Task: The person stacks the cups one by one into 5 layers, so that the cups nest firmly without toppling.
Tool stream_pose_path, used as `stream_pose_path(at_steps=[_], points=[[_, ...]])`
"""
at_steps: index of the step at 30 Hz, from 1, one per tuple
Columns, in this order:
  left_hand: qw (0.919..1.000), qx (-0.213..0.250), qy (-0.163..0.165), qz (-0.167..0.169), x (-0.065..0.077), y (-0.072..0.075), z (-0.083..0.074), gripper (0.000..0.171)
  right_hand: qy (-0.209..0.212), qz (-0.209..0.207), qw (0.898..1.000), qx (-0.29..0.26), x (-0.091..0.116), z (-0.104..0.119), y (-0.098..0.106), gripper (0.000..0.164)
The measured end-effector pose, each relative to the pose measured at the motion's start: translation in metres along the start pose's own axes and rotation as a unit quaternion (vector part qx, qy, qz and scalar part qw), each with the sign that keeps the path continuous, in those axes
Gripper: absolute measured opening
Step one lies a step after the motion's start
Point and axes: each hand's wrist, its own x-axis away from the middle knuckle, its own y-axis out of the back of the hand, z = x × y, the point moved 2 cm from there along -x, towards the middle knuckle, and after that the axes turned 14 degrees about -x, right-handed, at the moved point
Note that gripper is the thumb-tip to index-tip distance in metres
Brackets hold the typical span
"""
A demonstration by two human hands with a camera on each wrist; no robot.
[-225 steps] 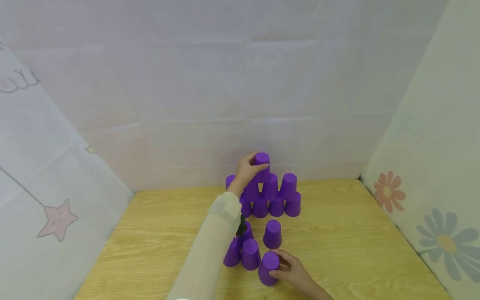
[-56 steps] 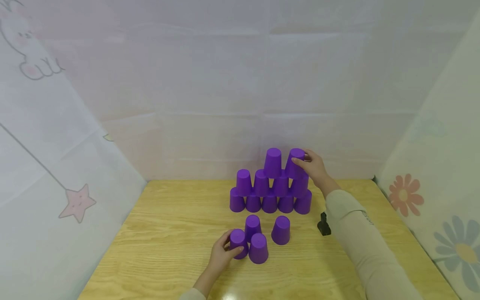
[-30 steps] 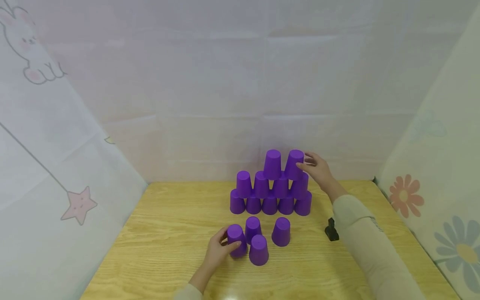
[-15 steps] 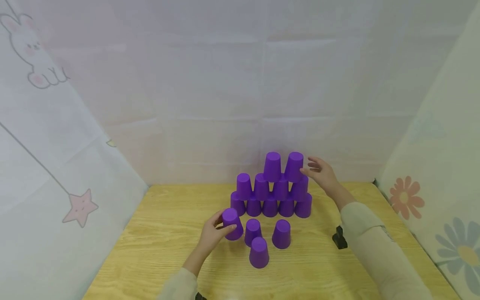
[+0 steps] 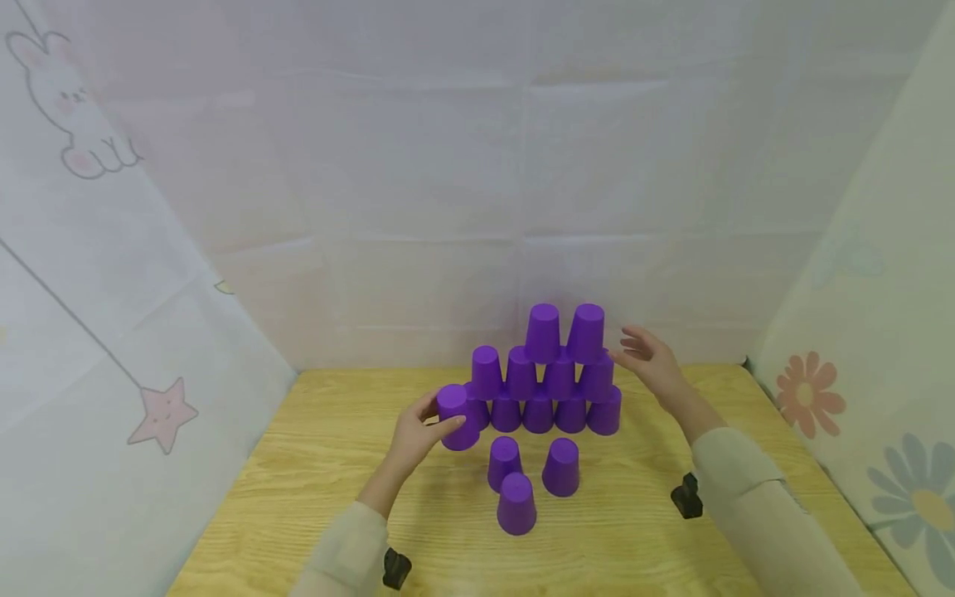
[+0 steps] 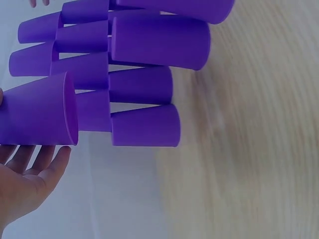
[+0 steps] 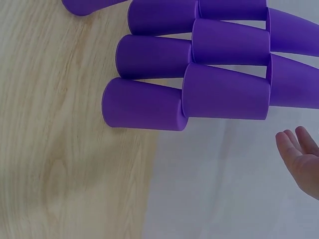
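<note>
Purple cups stand upside down in a stacked pyramid, with several in the bottom row (image 5: 538,412), several in the middle row (image 5: 521,375) and two top cups (image 5: 544,333). My left hand (image 5: 413,435) grips a purple cup (image 5: 455,408) by its sides, mouth down, raised in front of the pyramid's left end and partly hiding it. In the left wrist view, the fingers (image 6: 56,167) lie along the held cup's wall. To the right of the upper rows my right hand (image 5: 656,371) is apart from the cups, holding nothing, its fingers (image 7: 289,147) loosely extended.
Three loose cups stand upside down in front of the pyramid: one behind (image 5: 505,463), one at right (image 5: 561,467) and one nearest (image 5: 516,504). A wooden table (image 5: 612,539) bears them. Small black objects (image 5: 687,496) show beside both sleeves. A pale backdrop (image 5: 403,199) hangs behind.
A second cup now stands on the top row; my right hand has let go of it and moved away right. My left hand has lifted a cup from the loose group up toward the pyramid's left end.
</note>
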Motion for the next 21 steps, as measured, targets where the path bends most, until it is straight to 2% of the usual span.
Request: stream_pose_path(at_steps=[6, 12, 17, 19, 21], points=[[0.9995, -0.027, -0.017, -0.004, -0.011, 0.006, -0.006, 0.051, 0.005, -0.006, 1.0, -0.019, 0.016, -0.008, 0.003, 0.061], [0.9991, -0.041, -0.011, -0.002, -0.021, 0.014, -0.016, 0.053, 0.007, -0.01, 1.0, -0.028, 0.028, -0.017, 0.001, 0.06], [0.9982, -0.059, -0.009, -0.002, -0.022, 0.022, -0.046, 0.052, 0.007, -0.012, 0.999, -0.036, 0.037, -0.025, -0.003, 0.06], [0.9974, -0.071, -0.015, -0.003, -0.028, 0.022, -0.048, 0.053, 0.009, -0.015, 0.999, -0.042, 0.04, -0.028, -0.006, 0.059], [0.9973, -0.071, -0.018, -0.002, -0.038, 0.021, -0.042, 0.055, 0.014, -0.018, 0.999, -0.047, 0.043, -0.031, -0.01, 0.058]])
